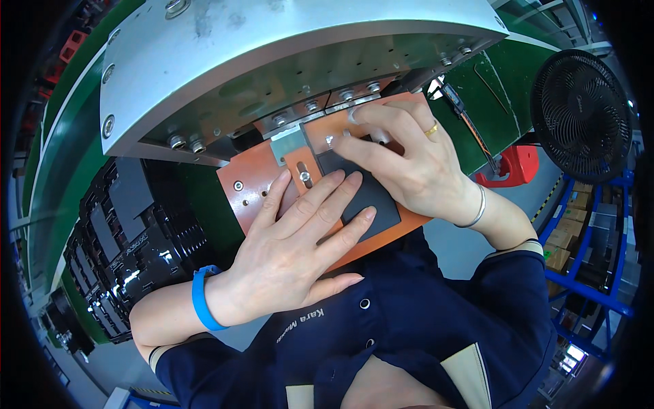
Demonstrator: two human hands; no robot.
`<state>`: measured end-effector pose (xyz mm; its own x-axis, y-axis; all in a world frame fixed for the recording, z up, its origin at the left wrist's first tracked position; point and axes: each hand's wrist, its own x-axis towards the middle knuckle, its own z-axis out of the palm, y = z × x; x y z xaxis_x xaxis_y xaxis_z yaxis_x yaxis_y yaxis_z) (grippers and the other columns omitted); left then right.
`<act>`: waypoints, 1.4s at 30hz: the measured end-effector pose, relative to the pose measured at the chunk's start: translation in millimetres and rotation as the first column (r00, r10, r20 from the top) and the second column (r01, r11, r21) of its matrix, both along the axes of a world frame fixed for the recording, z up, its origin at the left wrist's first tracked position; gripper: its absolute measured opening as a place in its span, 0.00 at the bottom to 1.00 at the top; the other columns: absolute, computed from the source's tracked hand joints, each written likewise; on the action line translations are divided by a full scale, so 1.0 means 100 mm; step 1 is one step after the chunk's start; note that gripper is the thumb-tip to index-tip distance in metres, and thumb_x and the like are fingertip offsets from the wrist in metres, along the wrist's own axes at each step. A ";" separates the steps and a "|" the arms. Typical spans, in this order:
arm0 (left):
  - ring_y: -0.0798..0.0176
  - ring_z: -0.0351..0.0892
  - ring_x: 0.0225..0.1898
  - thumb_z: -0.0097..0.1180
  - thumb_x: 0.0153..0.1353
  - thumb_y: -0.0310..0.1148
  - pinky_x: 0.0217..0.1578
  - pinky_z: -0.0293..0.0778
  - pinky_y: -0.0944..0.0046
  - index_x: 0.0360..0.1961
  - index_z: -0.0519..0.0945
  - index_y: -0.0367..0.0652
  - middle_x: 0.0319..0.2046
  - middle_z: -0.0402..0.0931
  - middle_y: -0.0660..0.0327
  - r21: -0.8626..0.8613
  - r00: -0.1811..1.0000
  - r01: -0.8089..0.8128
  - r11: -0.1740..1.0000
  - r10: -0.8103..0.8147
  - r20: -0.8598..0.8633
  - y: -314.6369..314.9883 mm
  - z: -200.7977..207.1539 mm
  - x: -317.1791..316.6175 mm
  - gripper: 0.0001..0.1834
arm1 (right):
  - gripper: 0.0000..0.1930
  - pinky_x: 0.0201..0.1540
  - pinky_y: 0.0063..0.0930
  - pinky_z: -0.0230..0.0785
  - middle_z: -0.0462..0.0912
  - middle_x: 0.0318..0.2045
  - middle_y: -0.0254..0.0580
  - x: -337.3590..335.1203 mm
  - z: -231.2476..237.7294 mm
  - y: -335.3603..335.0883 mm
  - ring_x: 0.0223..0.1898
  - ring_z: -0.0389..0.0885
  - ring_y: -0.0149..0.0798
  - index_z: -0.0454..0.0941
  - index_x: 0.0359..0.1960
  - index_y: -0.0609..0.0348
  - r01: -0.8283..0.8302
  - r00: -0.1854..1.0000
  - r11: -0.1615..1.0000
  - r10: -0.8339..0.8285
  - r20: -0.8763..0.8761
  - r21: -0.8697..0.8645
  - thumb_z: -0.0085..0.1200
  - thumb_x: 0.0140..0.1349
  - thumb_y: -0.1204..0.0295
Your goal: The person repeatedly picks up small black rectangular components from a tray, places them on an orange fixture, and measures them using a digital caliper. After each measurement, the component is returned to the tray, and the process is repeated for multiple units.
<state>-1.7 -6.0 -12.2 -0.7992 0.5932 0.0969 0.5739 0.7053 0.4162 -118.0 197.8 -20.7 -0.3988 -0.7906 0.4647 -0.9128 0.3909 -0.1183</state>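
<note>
An orange fixture plate lies under the metal press. On it rests a dark grey flat sheet. My left hand is spread, its fingertips on the sheet and on a slotted orange guide piece fixed by a screw. Just beyond the guide sits a pale metal block. My right hand is curled over the sheet's far part, thumb and fingertips drawn together near a small shiny spot. What those fingers hold, if anything, is too small to tell.
A large metal press frame with bolts overhangs the plate. Stacked glossy black parts stand at left. To the right are calipers, a red tool or holder, a black fan and a blue rack with boxes.
</note>
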 end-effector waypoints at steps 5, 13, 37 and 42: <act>0.47 0.60 0.67 0.60 0.52 0.60 0.67 0.46 0.37 0.62 0.73 0.57 0.66 0.62 0.50 -0.003 1.000 0.004 1.000 -0.004 0.000 0.00 -0.01 0.00 0.37 | 0.17 0.47 0.34 0.68 0.74 0.48 0.35 -0.05 0.05 -0.03 0.46 0.72 0.42 0.79 0.46 0.42 -0.074 0.996 0.996 0.071 0.054 0.056 0.57 0.52 0.73; 0.46 0.58 0.68 0.60 0.51 0.63 0.67 0.43 0.37 0.61 0.74 0.55 0.67 0.61 0.50 -0.007 1.000 0.001 1.000 -0.001 0.010 -0.02 -0.01 0.00 0.39 | 0.19 0.44 0.33 0.72 0.77 0.47 0.42 0.12 0.13 0.21 0.42 0.77 0.44 0.80 0.46 0.53 -0.014 0.974 0.995 0.037 0.223 -0.100 0.64 0.50 0.68; 0.34 0.54 0.67 0.61 0.47 0.68 0.65 0.47 0.31 0.58 0.77 0.58 0.65 0.63 0.52 0.011 0.995 -0.100 0.995 0.100 0.003 -0.13 0.00 -0.15 0.40 | 0.20 0.47 0.33 0.80 0.83 0.42 0.47 0.09 0.05 0.19 0.48 0.83 0.47 0.84 0.36 0.63 -0.133 0.956 0.987 0.151 0.250 -0.089 0.69 0.48 0.60; 0.34 0.55 0.67 0.60 0.47 0.68 0.65 0.47 0.31 0.57 0.78 0.57 0.65 0.64 0.52 0.012 0.994 -0.107 0.994 0.107 0.010 -0.12 -0.01 -0.14 0.39 | 0.21 0.49 0.35 0.79 0.84 0.41 0.49 0.10 0.04 0.18 0.48 0.83 0.48 0.84 0.37 0.63 -0.127 0.954 0.988 0.145 0.263 -0.085 0.71 0.44 0.62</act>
<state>-15.7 -18.4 -13.1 -0.8587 0.5034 0.0960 0.4918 0.7570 0.4302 -108.4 215.4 -16.5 -0.4068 -0.8169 0.4090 -0.8879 0.2483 -0.3873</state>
